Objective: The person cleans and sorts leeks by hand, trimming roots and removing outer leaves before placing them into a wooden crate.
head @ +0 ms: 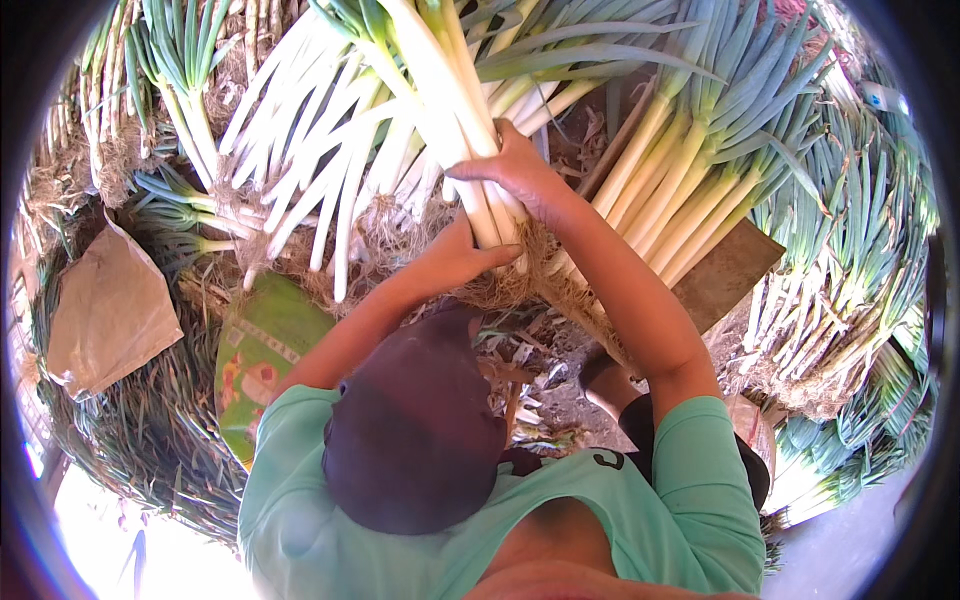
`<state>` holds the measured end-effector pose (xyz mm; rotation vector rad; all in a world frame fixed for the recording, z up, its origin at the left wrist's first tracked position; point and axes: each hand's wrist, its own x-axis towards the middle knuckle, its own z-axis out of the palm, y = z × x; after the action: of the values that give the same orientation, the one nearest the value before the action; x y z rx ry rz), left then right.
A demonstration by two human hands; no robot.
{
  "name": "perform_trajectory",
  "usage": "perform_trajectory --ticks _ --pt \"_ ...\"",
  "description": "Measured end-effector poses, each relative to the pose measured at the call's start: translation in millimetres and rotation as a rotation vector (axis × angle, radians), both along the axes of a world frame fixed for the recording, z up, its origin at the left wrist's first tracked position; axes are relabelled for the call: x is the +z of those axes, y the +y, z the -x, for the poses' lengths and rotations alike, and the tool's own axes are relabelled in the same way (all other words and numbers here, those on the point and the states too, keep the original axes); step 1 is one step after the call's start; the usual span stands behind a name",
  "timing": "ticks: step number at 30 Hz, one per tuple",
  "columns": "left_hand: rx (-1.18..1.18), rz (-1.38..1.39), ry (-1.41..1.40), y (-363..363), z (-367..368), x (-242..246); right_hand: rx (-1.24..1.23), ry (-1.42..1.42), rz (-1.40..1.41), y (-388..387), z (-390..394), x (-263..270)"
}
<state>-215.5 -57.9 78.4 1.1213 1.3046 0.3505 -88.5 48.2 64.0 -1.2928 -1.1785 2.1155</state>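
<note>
A thick bundle of long green onions (450, 112) is held up in front of me, with pale stalks and green tops towards the far edge. My left hand (469, 255) wraps the bundle's lower end, its thumb across the stalks just above the roots. Higher up, my right hand (510, 169) grips the same stalks from the right side. Stringy roots (536, 255) hang below and beside the held ends. Loose white-stalked onions (330, 172) fan out to the left of my hands. On the right, a group of onions (667, 180) leans beyond my right forearm.
A brown board (727, 274) lies under the right-hand onions. Stacked onions (810, 322) line the far right. At left are a brown sheet (112, 307), a green printed bag (262, 360) and heaped green leaves (142, 435). A dark rounded cloth-covered shape (412, 442) blocks part of the littered ground.
</note>
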Motion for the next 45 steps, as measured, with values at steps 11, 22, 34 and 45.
perform_trajectory --ticks 11,22,34,45 --pt "1.029 0.238 -0.707 76.4 14.3 -30.5 0.141 -0.445 -0.198 -77.5 -23.4 12.0" --pt "0.736 -0.054 -0.800 96.8 -41.0 49.6 -0.229 -0.372 -0.520 -78.9 -69.8 67.6" --pt "-0.260 -0.027 -0.079 109.7 -200.9 14.5 -0.667 -0.384 -0.435 -50.5 -229.5 35.0" --pt "-0.430 -0.217 0.061 10.0 -202.4 -69.1 -0.557 -0.567 -0.253 -122.4 -247.8 -39.9"
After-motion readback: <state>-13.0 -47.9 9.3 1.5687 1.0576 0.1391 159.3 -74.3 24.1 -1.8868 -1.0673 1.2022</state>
